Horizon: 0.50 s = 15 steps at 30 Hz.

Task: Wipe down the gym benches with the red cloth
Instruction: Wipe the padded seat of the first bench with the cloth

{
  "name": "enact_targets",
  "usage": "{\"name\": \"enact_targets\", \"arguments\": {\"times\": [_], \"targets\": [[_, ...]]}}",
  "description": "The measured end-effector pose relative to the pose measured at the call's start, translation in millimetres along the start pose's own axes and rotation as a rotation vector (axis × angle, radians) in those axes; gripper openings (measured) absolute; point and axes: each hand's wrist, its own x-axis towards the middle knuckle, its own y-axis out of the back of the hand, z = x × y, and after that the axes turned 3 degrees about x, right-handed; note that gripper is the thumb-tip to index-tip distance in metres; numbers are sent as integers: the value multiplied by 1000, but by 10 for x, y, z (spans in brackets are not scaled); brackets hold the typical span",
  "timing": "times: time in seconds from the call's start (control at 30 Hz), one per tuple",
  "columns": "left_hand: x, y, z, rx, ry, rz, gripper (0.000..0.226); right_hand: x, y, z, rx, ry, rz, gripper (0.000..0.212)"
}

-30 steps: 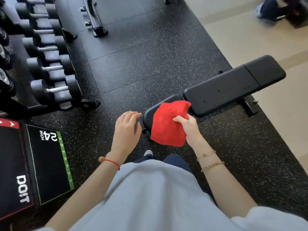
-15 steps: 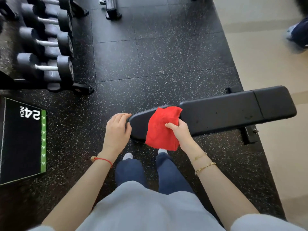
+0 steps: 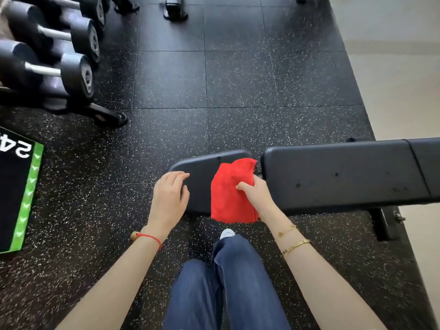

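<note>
A black padded gym bench [image 3: 338,177] runs from the middle of the view to the right edge, with a shorter seat pad [image 3: 202,170] at its left end. The red cloth [image 3: 228,196] lies draped over the seat pad and hangs down its near side. My right hand [image 3: 256,194] grips the cloth's right side, thumb on top. My left hand [image 3: 170,196] rests on the seat pad's left end with fingers relaxed, holding nothing.
A dumbbell rack [image 3: 54,67] stands at the upper left, its foot [image 3: 107,115] reaching onto the black speckled floor [image 3: 238,91]. A black box with a green edge [image 3: 21,191] sits at the left. The bench's foot [image 3: 381,222] sticks out at the right. Pale flooring [image 3: 400,67] lies beyond.
The view has swung so the bench now lies level across the frame and nearer. My left hand has come onto the seat pad's end. My right hand keeps hold of the cloth.
</note>
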Motion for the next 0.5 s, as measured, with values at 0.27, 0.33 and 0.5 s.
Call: {"name": "enact_targets", "arguments": {"times": [0.27,0.33,0.5], "targets": [[9,-1068,-584,14,-60,180,34,666,-270,882,-362,363,84,50],[8,-1283,-668,22,-105,222,34,765,-287,1049,-394,518,141,62],[-36,-1620,-817,46,-150,305,31,830,-260,1309,-615,919,390,75]]}}
